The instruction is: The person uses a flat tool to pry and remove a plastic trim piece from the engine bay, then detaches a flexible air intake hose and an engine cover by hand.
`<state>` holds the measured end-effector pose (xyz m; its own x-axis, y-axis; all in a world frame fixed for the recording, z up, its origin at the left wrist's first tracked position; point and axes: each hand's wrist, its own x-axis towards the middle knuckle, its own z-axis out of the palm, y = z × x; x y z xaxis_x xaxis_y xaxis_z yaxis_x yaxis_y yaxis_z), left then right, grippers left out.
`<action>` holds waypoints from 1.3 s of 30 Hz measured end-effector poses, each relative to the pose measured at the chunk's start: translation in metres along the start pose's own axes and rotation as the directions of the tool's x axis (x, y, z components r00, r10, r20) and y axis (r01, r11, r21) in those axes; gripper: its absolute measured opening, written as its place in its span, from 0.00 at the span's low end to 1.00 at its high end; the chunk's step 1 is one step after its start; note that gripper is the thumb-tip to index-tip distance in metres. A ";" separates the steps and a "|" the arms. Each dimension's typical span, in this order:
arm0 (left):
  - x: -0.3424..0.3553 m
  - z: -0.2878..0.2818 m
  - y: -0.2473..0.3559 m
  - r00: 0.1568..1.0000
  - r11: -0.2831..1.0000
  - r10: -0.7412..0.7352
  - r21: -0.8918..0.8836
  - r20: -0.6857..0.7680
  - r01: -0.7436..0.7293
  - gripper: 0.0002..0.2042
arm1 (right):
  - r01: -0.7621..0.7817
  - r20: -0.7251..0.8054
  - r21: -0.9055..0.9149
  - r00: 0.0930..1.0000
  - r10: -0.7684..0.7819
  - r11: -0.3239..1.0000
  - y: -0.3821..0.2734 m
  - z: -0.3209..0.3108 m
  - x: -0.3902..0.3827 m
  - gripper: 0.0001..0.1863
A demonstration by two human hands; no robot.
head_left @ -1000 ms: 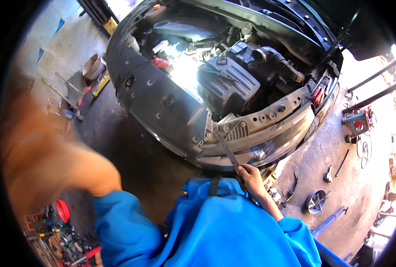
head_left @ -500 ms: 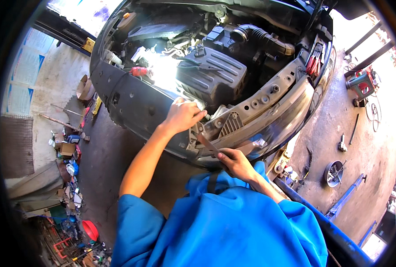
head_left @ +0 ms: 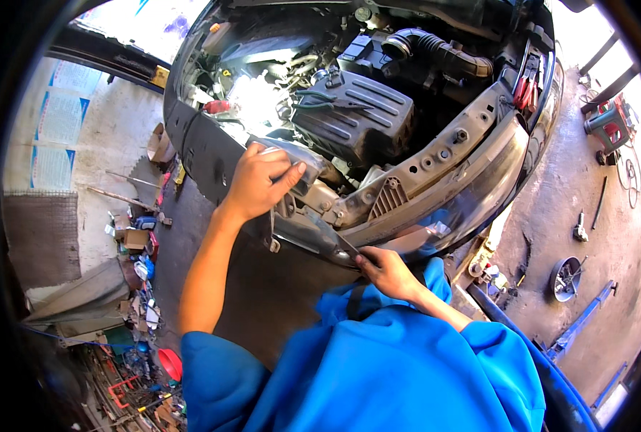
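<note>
My left hand (head_left: 258,181) is closed on the edge of a black plastic panel (head_left: 212,150) along the front of an open engine bay. The panel's end by my hand is tilted up, away from the metal below, and a bracket (head_left: 271,239) hangs beneath. At the front bumper, my right hand (head_left: 390,275) is closed on a thin, flat blade-like tool (head_left: 348,247); its grip is hidden in my fingers. The tool points forward and left, toward the gap beside the headlight (head_left: 471,189).
Green-handled pliers (head_left: 314,101) lie on the black ribbed engine box (head_left: 360,119). A bright lamp (head_left: 252,101) glares on the left. Red-handled tools (head_left: 527,92) rest by the right fender. Right on the floor are a round pan (head_left: 566,277) and a blue bar (head_left: 583,317).
My left hand has moved left and pulled the panel's end up, exposing the metal underneath. My right hand still holds the flat tool near the bumper. The whole view has shifted slightly.
</note>
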<state>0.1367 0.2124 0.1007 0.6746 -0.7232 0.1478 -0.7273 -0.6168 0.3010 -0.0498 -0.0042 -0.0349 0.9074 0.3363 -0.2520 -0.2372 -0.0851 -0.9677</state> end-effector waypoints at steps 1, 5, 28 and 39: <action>0.000 -0.001 0.001 1.000 1.000 -0.009 0.001 0.004 0.009 0.17 | -0.043 -0.013 0.015 0.999 0.043 0.999 0.000 -0.003 -0.002 0.12; -0.002 -0.010 -0.001 1.000 1.000 0.011 -0.024 0.008 -0.011 0.16 | -0.018 -0.118 -0.027 0.993 0.014 0.999 0.004 -0.016 -0.007 0.12; -0.001 -0.058 -0.001 0.989 0.984 -0.012 -0.173 0.148 0.038 0.21 | -0.185 0.043 0.232 0.983 0.180 0.955 0.011 0.009 0.023 0.16; 0.000 -0.068 -0.017 0.986 0.969 0.064 -0.245 0.156 -0.024 0.20 | -0.320 0.030 0.479 0.937 0.349 0.817 -0.017 0.067 0.035 0.14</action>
<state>0.1578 0.2443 0.1595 0.5985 -0.8010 0.0177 -0.6903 -0.5043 0.5189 -0.0374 0.0718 -0.0272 0.7567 0.3130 -0.5740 -0.6505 0.2726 -0.7089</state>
